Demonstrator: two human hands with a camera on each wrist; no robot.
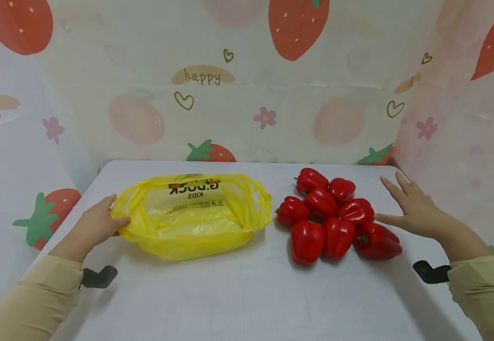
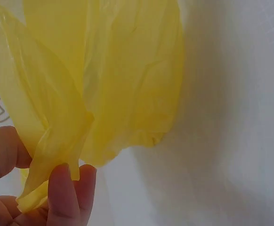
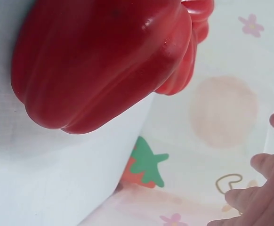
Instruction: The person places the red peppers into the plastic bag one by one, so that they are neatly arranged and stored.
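The left hand point(image 1: 95, 225) pinches the left end of a yellow bag point(image 1: 196, 225) toward the table's point(image 1: 230, 303) far left corner, while the right hand point(image 1: 417, 213), spread wide and holding nothing, hovers beside red peppers point(image 1: 321, 203) nearer the right edge.

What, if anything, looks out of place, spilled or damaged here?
Only the lettering on the yellow bag looks odd: it reads backwards, probably because the print shows through the thin plastic. The red peppers lie clustered beside it, with no visible spill or damage.
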